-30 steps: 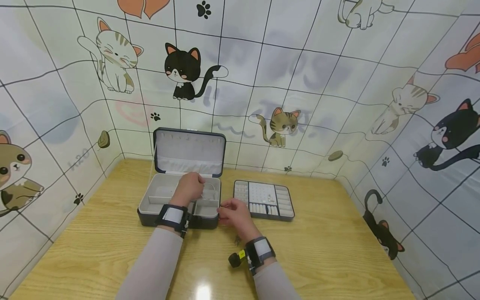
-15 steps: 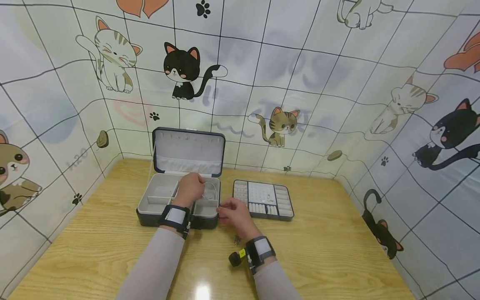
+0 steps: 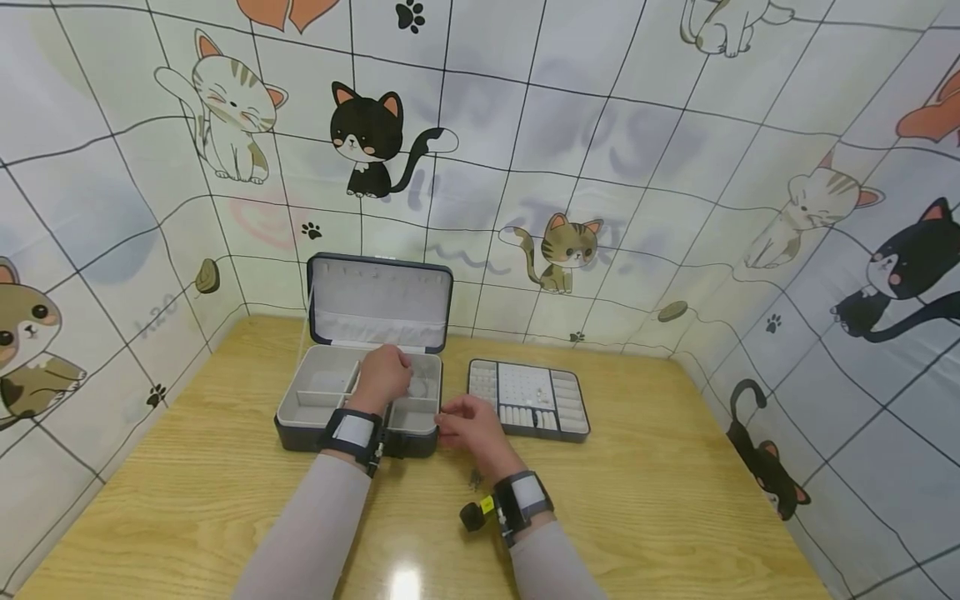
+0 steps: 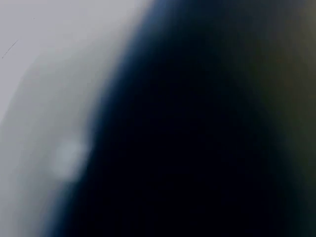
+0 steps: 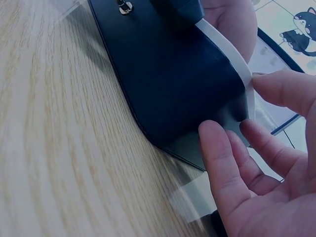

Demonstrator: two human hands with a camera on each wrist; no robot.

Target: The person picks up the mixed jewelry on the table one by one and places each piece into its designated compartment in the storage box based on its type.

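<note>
A dark blue jewelry box (image 3: 300,437) stands with its grey-lined lid (image 3: 375,304) raised. My left hand (image 3: 384,375) reaches over its front wall into the back right compartments, the fingertips hidden inside. Beside the left hand a thin, pale loop like a necklace (image 3: 422,388) shows, seeming to run from the fingers. My right hand (image 3: 474,429) is at the box's front right corner. In the right wrist view its thumb (image 5: 284,91) lies at the white rim, with loosely bent fingers (image 5: 217,153) by the side wall. The left wrist view is dark blur over a pale surface.
To the right lies a jewelry tray (image 3: 572,402) with ring rolls and a perforated middle panel holding small earrings. A small metal item (image 3: 475,478) sits on the wooden table (image 3: 660,492) near my right wrist. Cat-patterned cloth (image 3: 480,200) surrounds the table's back and sides.
The pale loop beside my left hand has sunk lower and lies flatter in the compartment. The right hand, box and tray have stayed in place.
</note>
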